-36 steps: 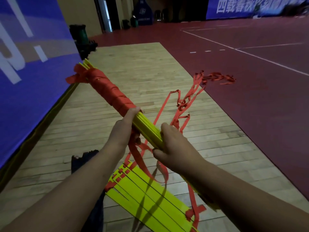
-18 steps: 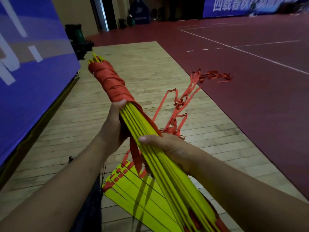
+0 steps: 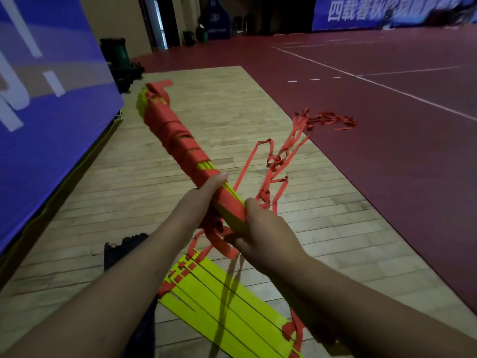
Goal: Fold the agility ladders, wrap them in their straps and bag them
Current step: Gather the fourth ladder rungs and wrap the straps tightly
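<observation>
I hold a bundle of yellow ladder rungs (image 3: 178,148) slanting up to the left, its upper half wound in red strap. My left hand (image 3: 206,195) grips the bundle at its middle, thumb on top. My right hand (image 3: 260,228) grips the lower part and pinches a loop of red strap (image 3: 222,244) under it. Loose red strap (image 3: 284,153) trails from the bundle across the floor to a tangle at the red court's edge. A second ladder (image 3: 227,301), yellow rungs fanned flat, lies on the floor below my arms. A dark bag (image 3: 121,251) lies left of it.
A blue banner wall (image 3: 46,112) runs along the left. The wooden floor strip (image 3: 206,104) meets the red court (image 3: 387,151) on the right. Dark green equipment (image 3: 118,58) stands at the far end of the banner.
The bundle swung from steeply upright back to a left slant. A new turn of red strap now crosses the rungs between my hands. My right hand moved from under the rungs to gripping their lower part.
</observation>
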A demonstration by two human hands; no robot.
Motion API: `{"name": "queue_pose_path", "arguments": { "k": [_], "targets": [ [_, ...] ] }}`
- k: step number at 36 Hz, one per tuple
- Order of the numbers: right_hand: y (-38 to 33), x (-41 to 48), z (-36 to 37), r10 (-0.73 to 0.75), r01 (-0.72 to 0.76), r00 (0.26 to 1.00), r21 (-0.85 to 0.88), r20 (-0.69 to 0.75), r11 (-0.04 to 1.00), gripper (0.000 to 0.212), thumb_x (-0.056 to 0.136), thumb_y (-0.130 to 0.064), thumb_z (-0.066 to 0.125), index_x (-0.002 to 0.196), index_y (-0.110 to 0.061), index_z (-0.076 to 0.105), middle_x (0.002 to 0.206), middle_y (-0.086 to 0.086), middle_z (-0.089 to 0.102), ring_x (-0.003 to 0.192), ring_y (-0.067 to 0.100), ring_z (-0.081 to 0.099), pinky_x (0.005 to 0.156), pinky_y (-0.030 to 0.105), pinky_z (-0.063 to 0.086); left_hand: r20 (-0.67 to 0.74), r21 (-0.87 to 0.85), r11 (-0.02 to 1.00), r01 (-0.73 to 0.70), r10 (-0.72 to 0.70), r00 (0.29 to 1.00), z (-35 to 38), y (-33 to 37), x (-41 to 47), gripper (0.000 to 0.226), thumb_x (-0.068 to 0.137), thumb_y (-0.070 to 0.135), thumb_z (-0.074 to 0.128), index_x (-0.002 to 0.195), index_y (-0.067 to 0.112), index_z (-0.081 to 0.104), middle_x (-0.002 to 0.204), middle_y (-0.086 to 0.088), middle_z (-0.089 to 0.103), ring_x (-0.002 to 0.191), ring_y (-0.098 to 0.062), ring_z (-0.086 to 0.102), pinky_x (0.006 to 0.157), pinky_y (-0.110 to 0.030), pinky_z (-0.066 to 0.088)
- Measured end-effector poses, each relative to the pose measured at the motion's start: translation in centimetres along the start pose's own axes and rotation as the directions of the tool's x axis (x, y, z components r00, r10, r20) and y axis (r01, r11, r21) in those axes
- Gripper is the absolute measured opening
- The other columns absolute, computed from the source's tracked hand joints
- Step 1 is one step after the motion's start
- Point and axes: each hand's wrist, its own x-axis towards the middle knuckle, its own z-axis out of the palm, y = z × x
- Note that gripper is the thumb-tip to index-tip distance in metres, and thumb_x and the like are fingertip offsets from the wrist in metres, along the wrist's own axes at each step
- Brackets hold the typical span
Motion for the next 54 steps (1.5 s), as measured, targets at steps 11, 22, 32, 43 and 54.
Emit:
{"name": "queue_pose_path", "arguments": {
  "k": [11, 22, 32, 43, 54],
  "targets": [
    [-2.4, -1.2, 0.3, -0.118, 0.118, 0.993, -0.005, -0.029, 0.993, 0.033, 0.096, -0.025, 0.060, 0.113, -0.020, 0.033, 0.110, 0.005, 0.052, 0.092, 0.026, 0.058, 0.071, 0.032, 0.036, -0.247, -0.206, 0.969, -0.137, 0.084, 0.965, -0.4, 0.7, -0.6, 0.042, 0.088, 0.064, 0.052, 0.085, 0.023, 0.060, 0.084, -0.002, 0.065, 0.086, -0.021, 0.064, 0.086, -0.039, 0.051],
    [-0.8, -0.2, -1.6, 0.010, -0.121, 0.974, 0.486, 0.225, 0.865, 0.066, 0.085, -0.066, 0.065, 0.128, -0.021, 0.045, 0.116, -0.001, 0.061, 0.098, 0.012, 0.063, 0.080, 0.033, 0.054, -0.188, -0.346, 0.924, -0.164, 0.103, 0.977, -1.7, 0.2, 0.3, 0.051, 0.083, 0.068, 0.055, 0.088, 0.018, 0.062, 0.072, 0.002, 0.064, 0.072, -0.017, 0.062, 0.071, -0.034, 0.050],
    [-0.5, -0.6, -2.3, -0.073, -0.474, 0.844, 0.802, 0.532, 0.364, 0.047, 0.084, -0.058, 0.068, 0.092, -0.012, 0.070, 0.073, 0.004, 0.070, 0.064, 0.018, 0.067, 0.066, 0.032, 0.057, 0.003, -0.366, 0.904, -0.221, 0.239, 0.971, -0.5, 1.8, -0.4, 0.067, 0.090, 0.068, 0.041, 0.079, 0.006, 0.065, 0.069, -0.009, 0.066, 0.058, -0.019, 0.063, 0.059, -0.027, 0.053],
    [1.3, 0.9, -3.4, 0.113, -0.126, 0.992, 0.523, 0.057, 0.843, 0.044, 0.080, -0.048, 0.082, 0.089, -0.007, 0.067, 0.083, 0.017, 0.075, 0.074, 0.034, 0.073, 0.072, 0.052, 0.060, 0.167, 0.294, 0.950, -0.106, 0.058, 0.984, -3.0, 1.2, 1.1, 0.102, 0.072, 0.096, 0.029, 0.072, 0.002, 0.069, 0.059, -0.016, 0.057, 0.049, -0.024, 0.055, 0.058, -0.029, 0.045],
    [0.0, -0.2, -0.3, -0.016, 0.020, 0.998, 0.070, -0.054, 0.997, 0.034, 0.092, -0.022, 0.065, 0.099, -0.022, 0.032, 0.099, -0.001, 0.044, 0.088, 0.020, 0.048, 0.069, 0.033, 0.037, -0.121, 0.110, 0.992, -0.065, 0.078, 0.989, -0.2, 0.2, -0.4, 0.066, 0.083, 0.071, 0.052, 0.066, 0.009, 0.062, 0.054, -0.006, 0.059, 0.050, -0.023, 0.060, 0.071, -0.037, 0.052]
  ]
}}
